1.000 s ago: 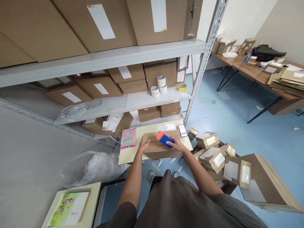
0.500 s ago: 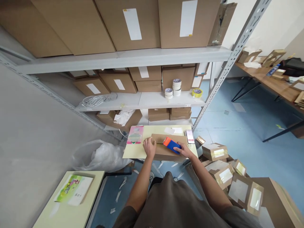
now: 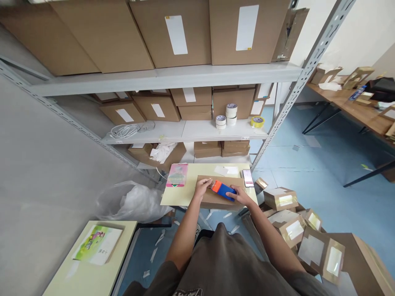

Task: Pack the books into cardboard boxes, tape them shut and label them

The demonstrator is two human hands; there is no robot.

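A closed brown cardboard box [image 3: 212,202] lies on the small pale yellow table [image 3: 175,199] in front of me. My right hand [image 3: 239,194] is wrapped round the blue body of a tape dispenser [image 3: 224,191], held just over the box's top. Its orange end points left, towards my left hand [image 3: 203,188]. The fingers of that hand are pinched together right beside the orange end, over the left part of the box. Whatever lies between those fingertips is too small to make out.
A pink booklet [image 3: 177,174] and a phone [image 3: 247,178] lie on the table. Behind rises a metal shelf [image 3: 173,78] with boxes, white tape rolls [image 3: 231,110] and yellow tape [image 3: 257,121]. Taped boxes [image 3: 280,198] are piled at right; a plastic bag [image 3: 132,201] sits at left.
My left hand has moved right from the box's left edge to the dispenser's orange end, its fingers now pinched. The right hand still holds the tape dispenser in about the same place.
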